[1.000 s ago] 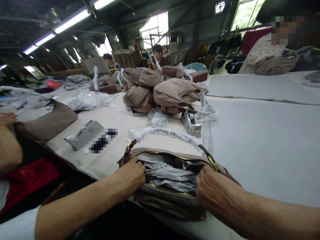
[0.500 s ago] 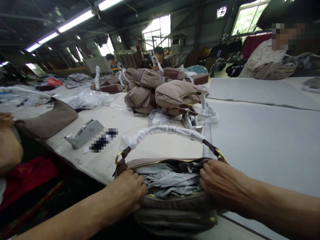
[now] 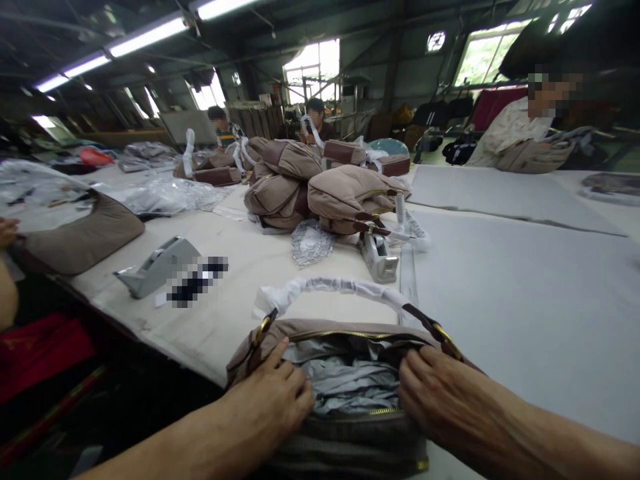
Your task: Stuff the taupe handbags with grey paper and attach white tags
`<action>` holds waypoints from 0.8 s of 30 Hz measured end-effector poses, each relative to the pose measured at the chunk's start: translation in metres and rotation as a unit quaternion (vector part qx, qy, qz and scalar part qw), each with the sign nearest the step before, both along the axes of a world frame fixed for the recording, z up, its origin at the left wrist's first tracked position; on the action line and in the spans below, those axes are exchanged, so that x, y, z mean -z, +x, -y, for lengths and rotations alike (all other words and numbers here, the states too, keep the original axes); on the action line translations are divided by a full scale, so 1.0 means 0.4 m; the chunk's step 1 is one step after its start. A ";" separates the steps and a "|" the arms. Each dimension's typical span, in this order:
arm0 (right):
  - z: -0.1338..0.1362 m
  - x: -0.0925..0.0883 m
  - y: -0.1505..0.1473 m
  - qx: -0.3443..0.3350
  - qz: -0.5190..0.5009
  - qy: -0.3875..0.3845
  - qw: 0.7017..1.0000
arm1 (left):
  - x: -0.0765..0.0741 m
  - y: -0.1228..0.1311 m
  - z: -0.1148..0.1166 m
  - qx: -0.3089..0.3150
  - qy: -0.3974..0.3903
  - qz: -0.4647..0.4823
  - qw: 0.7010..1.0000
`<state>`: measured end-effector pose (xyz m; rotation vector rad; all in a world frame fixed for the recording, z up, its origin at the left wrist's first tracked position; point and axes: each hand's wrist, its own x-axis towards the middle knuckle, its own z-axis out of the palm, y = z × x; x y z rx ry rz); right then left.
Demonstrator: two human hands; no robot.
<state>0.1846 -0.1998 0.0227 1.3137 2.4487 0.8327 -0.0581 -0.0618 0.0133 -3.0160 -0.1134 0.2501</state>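
Observation:
A taupe handbag (image 3: pixel 360 445) with brown trim and brass zippers stands in front of me, its top unzipped. Crumpled grey paper (image 3: pixel 345 380) fills the opening. White wrap covers most of the handle (image 3: pixel 345 287), which arches up behind the opening. At the left end, my left hand (image 3: pixel 277 393) is closed on the bag's edge, fingers curled at the opening and thumb pointing up. My right hand (image 3: pixel 435 390) grips the opposite end, its fingertips curled over the rim beside the paper. The undersides of both hands are hidden.
Several similar bags (image 3: pixel 345 193) are piled on the white table (image 3: pixel 250 267). Two tape dispensers (image 3: pixel 160 267) (image 3: pixel 380 257) and a crumpled clear plastic bundle (image 3: pixel 311 243) lie nearer. Another taupe bag (image 3: pixel 85 233) is at left, beside a co-worker's arm (image 3: pixel 6 287). A person (image 3: pixel 510 130) handles a bag at right.
The handle has dropped lower, and the handbag's left end shows more. My left hand has shifted right and turned, its thumb now raised. My right hand sits slightly lower, still on the rim.

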 end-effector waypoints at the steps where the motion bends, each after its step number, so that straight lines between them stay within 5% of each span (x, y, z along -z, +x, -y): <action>1: 0.002 -0.014 -0.002 -0.014 0.008 0.000 1.000 | -0.002 -0.010 -0.001 0.008 0.010 0.018 1.000; 4: 0.011 -0.027 -0.007 -0.026 0.014 -0.004 1.000 | 0.009 -0.037 -0.002 0.022 0.036 0.036 0.998; 8: 0.000 -0.010 -0.016 0.045 0.012 -0.059 0.997 | 0.034 -0.044 -0.014 -0.007 0.034 -0.042 0.999; 14: -0.100 -0.094 -0.043 0.169 0.074 -0.188 0.965 | -0.020 -0.019 -0.068 -0.097 0.074 -0.078 0.989; 19: -0.139 -0.086 -0.008 0.118 0.092 -0.210 0.966 | -0.007 -0.024 -0.081 -0.095 0.068 -0.081 0.990; 24: -0.124 -0.035 0.044 0.002 0.020 -0.133 0.991 | 0.032 -0.033 -0.066 -0.009 0.077 -0.009 0.997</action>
